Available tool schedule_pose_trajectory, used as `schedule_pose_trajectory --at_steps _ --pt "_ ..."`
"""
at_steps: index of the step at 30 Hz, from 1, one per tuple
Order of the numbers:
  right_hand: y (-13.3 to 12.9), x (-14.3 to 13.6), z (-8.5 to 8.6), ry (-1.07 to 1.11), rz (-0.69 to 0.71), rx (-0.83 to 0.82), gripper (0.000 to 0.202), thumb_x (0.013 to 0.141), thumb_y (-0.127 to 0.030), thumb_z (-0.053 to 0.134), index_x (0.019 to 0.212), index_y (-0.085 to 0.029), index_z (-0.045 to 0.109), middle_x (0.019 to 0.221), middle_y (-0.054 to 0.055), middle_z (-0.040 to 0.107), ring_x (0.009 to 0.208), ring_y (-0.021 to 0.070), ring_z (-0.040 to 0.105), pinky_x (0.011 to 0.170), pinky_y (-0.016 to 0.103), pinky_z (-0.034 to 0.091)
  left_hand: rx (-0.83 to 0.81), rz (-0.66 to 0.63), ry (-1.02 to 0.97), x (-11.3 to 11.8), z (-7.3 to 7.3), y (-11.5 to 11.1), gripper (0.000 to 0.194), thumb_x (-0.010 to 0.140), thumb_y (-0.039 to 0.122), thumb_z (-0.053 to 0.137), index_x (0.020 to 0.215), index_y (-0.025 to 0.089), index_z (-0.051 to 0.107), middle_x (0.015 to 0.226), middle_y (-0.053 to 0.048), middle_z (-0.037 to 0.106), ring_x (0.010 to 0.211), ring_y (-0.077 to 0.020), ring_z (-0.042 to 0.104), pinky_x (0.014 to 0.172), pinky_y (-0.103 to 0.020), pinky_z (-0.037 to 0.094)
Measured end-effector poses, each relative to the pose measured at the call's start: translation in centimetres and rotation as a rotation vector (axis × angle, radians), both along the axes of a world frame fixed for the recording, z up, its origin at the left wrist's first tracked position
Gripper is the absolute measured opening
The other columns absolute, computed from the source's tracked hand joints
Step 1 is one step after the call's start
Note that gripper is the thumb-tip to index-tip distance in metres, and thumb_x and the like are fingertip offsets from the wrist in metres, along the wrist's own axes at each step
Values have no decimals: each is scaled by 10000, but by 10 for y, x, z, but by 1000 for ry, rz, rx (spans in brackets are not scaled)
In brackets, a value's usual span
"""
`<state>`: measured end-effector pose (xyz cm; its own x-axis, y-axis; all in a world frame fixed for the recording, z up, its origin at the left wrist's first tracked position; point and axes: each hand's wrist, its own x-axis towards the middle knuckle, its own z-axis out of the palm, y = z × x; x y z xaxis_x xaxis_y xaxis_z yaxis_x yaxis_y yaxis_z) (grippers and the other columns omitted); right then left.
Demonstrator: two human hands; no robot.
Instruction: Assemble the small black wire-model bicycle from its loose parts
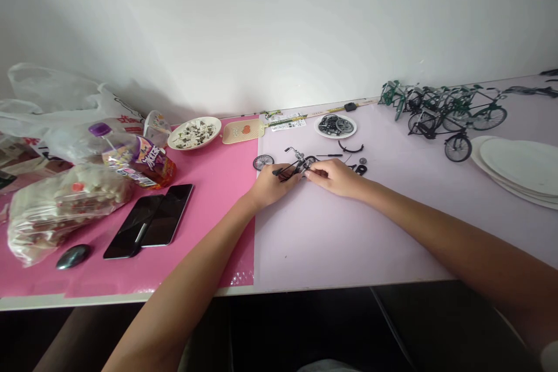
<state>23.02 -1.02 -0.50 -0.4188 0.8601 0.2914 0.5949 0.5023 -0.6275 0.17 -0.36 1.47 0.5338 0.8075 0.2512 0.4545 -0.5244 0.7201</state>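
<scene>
Between my hands is a small black model bicycle (298, 158) with silver handlebars, over the pale lilac mat. My left hand (271, 186) wraps round its saddle end. The fingers of my right hand (333, 176) pinch at the bicycle's right part, close to a wheel; exactly what they grip is too small to tell. A loose spoked wheel (264, 162) shows just beyond my left hand. Behind my right hand lie a thin screwdriver (332, 155), a curved black strip (351, 149), a small round grey part (362, 161) and black pieces (361, 170).
A white plate of wheels and black parts (320, 132) stands behind. At right are several finished model bicycles (440, 106) and stacked white plates (523, 164). On the pink mat (209, 180) lie two phones (168, 218), a bottle (135, 157), bags (52, 203) and a plate of small pieces (174, 143).
</scene>
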Motion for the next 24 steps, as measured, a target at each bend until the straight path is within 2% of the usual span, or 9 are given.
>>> schedule_pose_trajectory --at_steps 11,24 --pt "-1 -1 2 -21 0 5 393 966 -418 559 645 -212 468 592 -26 480 589 149 432 606 300 285 12 -17 -11 -1 -2 1 449 937 445 573 648 199 333 630 56 309 633 -112 253 605 -284 254" --pt "0 0 0 -6 2 13 392 971 -477 557 687 -208 547 625 -1 541 604 163 453 605 304 295 11 -12 -18 0 -1 0 451 936 437 579 639 201 334 620 52 318 627 -116 257 602 -296 254"
